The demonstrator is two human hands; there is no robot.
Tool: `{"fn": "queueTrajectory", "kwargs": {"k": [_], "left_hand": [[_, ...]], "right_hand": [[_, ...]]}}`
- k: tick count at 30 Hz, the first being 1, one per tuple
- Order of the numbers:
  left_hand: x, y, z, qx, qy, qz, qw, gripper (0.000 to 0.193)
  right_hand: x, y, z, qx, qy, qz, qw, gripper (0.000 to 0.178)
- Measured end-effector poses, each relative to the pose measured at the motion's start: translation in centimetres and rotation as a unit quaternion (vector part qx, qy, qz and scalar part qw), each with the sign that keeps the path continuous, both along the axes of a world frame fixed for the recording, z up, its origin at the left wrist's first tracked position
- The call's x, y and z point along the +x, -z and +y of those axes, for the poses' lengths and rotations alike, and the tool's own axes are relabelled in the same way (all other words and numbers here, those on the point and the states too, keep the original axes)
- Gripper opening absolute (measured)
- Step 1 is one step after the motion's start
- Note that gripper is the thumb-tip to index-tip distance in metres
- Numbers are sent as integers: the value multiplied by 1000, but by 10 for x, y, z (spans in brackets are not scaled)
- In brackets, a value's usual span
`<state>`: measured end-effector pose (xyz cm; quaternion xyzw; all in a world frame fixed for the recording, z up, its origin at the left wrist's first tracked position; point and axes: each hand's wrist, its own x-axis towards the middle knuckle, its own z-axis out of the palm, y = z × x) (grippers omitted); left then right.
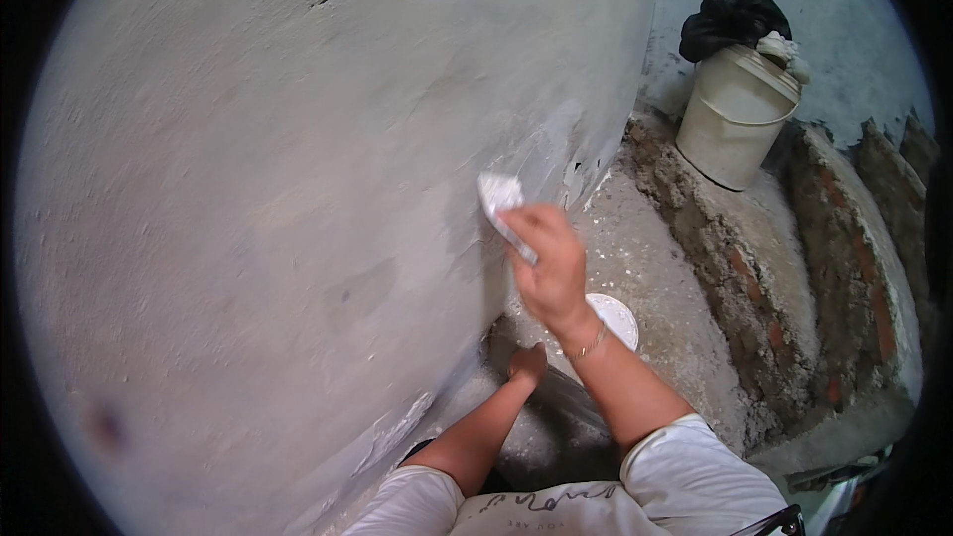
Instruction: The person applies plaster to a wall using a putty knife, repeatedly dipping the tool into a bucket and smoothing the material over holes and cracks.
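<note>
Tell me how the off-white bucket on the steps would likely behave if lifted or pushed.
The bucket should keep its shape: it looks like rigid plastic. Pushed, it may tip, standing tall on a rough step. Lifted, it could shed the crumpled black bag on top; its weight can't be told.

The wall [248,189] is matt plaster, mostly smooth, finely scratched and flaking along its bottom edge. The blurred white tool [499,195] looks coated in paste. The steps [730,263] have rough, crumbling masonry front edges. On one, near its far end, the bucket [730,124] looks like dull plastic beneath a glossy black plastic bag [730,18]. The shirt [695,467] is matt cloth.
</note>
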<state>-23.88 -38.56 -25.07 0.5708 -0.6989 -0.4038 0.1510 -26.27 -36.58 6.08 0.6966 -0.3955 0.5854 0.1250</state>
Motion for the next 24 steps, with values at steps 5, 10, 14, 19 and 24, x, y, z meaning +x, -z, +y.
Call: {"fn": "queueTrajectory", "kwargs": {"k": [5,10,14,19,24], "left_hand": [[-16,47,-14,-67,58,-68,994,47],[-11,-10,3,-96,136,-108,980,41],[-14,20,3,-167,105,-39,980,39],[-12,24,-2,-174,97,-27,980,38],[-11,15,1,-141,108,-73,981,36]], "right_hand": [[-17,28,27,83,-31,14,996,29],[-18,25,11,1,41,-103,994,38],[27,48,-10,-27,90,-20,995,45],[18,71,4,62,59,18,996,48],[-24,50,32,72,63,-37,995,42]]}}
